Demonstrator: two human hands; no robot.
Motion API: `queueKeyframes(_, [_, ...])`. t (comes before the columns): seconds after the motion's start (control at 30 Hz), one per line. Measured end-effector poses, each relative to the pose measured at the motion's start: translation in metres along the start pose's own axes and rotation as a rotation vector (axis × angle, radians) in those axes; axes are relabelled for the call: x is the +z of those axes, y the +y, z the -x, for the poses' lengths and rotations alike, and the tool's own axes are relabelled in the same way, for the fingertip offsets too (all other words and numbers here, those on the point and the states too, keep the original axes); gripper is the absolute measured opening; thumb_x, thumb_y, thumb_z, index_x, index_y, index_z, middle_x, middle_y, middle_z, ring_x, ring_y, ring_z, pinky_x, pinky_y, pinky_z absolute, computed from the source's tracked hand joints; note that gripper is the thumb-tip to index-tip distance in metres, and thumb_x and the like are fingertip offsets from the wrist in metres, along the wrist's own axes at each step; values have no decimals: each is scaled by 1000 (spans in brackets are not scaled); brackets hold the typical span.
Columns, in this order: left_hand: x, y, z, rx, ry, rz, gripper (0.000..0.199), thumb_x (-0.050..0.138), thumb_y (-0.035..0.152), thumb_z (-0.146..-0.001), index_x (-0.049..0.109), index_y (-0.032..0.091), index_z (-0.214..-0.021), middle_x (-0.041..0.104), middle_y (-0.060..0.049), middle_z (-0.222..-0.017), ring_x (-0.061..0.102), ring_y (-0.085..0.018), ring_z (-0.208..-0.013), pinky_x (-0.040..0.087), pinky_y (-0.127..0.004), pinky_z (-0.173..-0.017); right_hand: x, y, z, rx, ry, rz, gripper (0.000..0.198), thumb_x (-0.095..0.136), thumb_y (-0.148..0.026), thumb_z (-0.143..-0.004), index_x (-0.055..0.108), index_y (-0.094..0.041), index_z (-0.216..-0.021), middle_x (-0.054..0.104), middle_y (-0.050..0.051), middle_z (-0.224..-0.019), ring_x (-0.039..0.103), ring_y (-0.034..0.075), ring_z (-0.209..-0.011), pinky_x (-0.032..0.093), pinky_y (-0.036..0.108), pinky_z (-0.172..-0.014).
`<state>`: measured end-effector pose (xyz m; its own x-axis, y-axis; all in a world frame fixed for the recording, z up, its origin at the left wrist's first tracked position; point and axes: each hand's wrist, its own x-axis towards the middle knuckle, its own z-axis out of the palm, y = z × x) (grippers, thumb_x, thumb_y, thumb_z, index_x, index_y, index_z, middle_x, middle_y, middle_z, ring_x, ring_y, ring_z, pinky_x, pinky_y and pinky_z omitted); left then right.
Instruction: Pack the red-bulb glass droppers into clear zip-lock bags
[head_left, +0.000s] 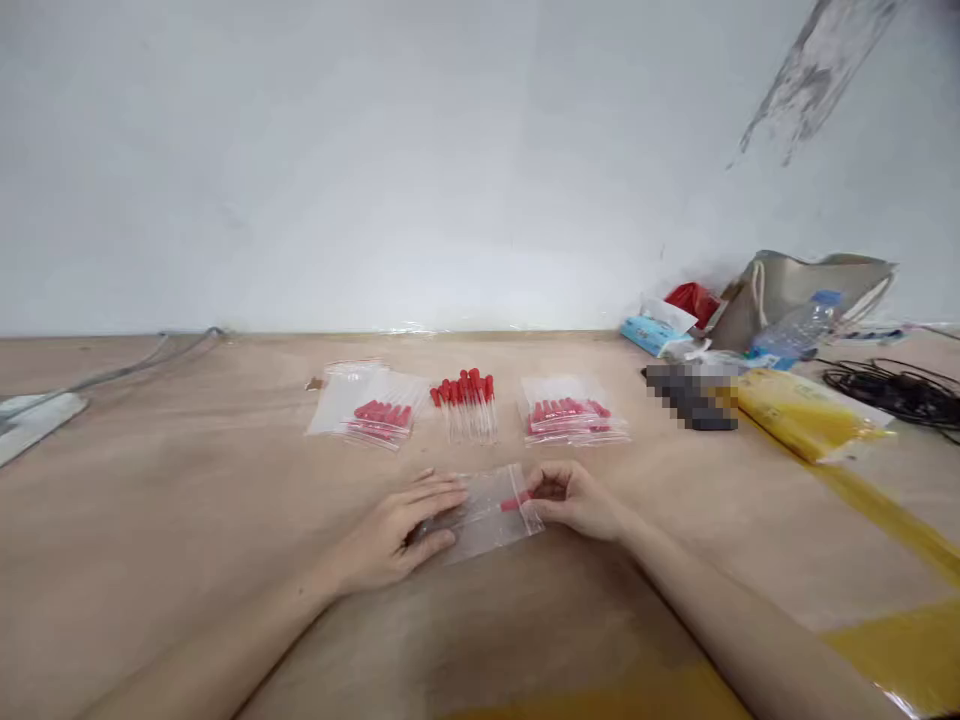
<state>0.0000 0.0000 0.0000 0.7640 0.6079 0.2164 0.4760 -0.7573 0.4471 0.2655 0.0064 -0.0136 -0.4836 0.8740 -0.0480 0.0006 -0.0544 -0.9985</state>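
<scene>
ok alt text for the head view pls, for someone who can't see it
Two bare hands hold a small clear zip bag flat on a tan table: left hand pressing it, right hand at its red-tipped end. Behind lie loose red-capped droppers between two piles of filled bags.

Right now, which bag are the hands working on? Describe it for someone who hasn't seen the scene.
On the tan table, nearer than the row of red-tipped dropper packs, lies one clear zip bag. It sits between left hand and right hand, holding just one red-capped piece.

Two bare forearms, no sleeves, no rings or watch; left hand (397, 535), right hand (576, 500), short plain nails
</scene>
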Motion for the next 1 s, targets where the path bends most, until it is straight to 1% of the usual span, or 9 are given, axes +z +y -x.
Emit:
queueKeyframes(0.1, [-1, -9, 6, -11, -23, 16, 40, 47, 29, -87, 44, 25, -127, 46, -4, -131, 41, -19, -121, 33, -38, -103, -3, 6, 0, -63, 45, 149, 22, 70, -34, -65, 67, -16, -76, 67, 4, -78, 60, 14, -69, 48, 27, -64])
queueKeyframes(0.2, [-1, -12, 8, -2, -21, 7, 42, 50, 31, -86, 44, 25, -126, 48, -5, -129, 45, -20, -118, 37, -38, -99, -3, 6, 1, -215, 88, 452, 20, 62, -34, -74, 69, -20, -85, 64, 5, -86, 59, 16, -78, 47, 28, -68])
queueKeyframes(0.27, [-1, -11, 8, 11, 0, -6, 41, 52, 32, -84, 47, 24, -125, 51, -5, -125, 47, -21, -115, 37, -38, -98, -3, 2, 2, -319, 79, 663, 19, 55, -30, -79, 69, -23, -91, 61, 6, -91, 57, 16, -83, 46, 28, -72])
queueKeyframes(0.37, [-1, -10, 6, 7, 33, -13, 34, 49, 29, -86, 51, 24, -120, 55, -5, -119, 49, -20, -110, 39, -37, -95, -5, -5, 4, -387, 35, 805, 23, 49, -21, -82, 67, -23, -95, 58, 7, -97, 55, 15, -88, 45, 28, -75])
queueKeyframes(0.47, [-1, -10, 4, 11, 54, -14, 30, 48, 27, -87, 55, 24, -116, 57, -5, -115, 51, -19, -106, 42, -35, -91, -11, -9, 4, -362, 148, 850, 21, 48, -16, -79, 66, -20, -88, 60, 6, -93, 55, 14, -82, 45, 25, -68])
queueKeyframes(0.57, [-1, -9, 3, 20, 58, -16, 30, 48, 28, -87, 55, 23, -116, 57, -6, -114, 52, -19, -105, 43, -36, -90, -15, -15, -4, -298, 339, 884, 12, 51, -15, -75, 63, -18, -74, 61, 2, -72, 53, 12, -62, 40, 22, -55])
queueKeyframes(0.67, [0, -10, 4, -10, 54, -40, 32, 48, 30, -87, 54, 23, -118, 53, -7, -121, 48, -20, -112, 41, -38, -94, -14, -24, -24, -265, 419, 891, 6, 54, -16, -71, 58, -17, -67, 58, -1, -62, 50, 10, -55, 38, 22, -53])
queueKeyframes(0.73, [0, -10, 4, -41, 42, -61, 36, 48, 31, -86, 51, 22, -121, 47, -7, -128, 43, -22, -118, 38, -39, -98, -11, -29, -43, -238, 466, 885, 1, 56, -17, -69, 56, -17, -68, 59, 0, -63, 52, 10, -57, 39, 22, -56])
queueKeyframes(1.0, [1, -11, 4, -74, 7, -67, 39, 47, 33, -87, 48, 24, -124, 44, -7, -132, 40, -22, -121, 37, -40, -99, 5, -26, -124, -73, 682, 880, 24, 59, -17, -67, 53, -15, -90, 60, 2, -70, 57, 16, -69, 42, 27, -65])
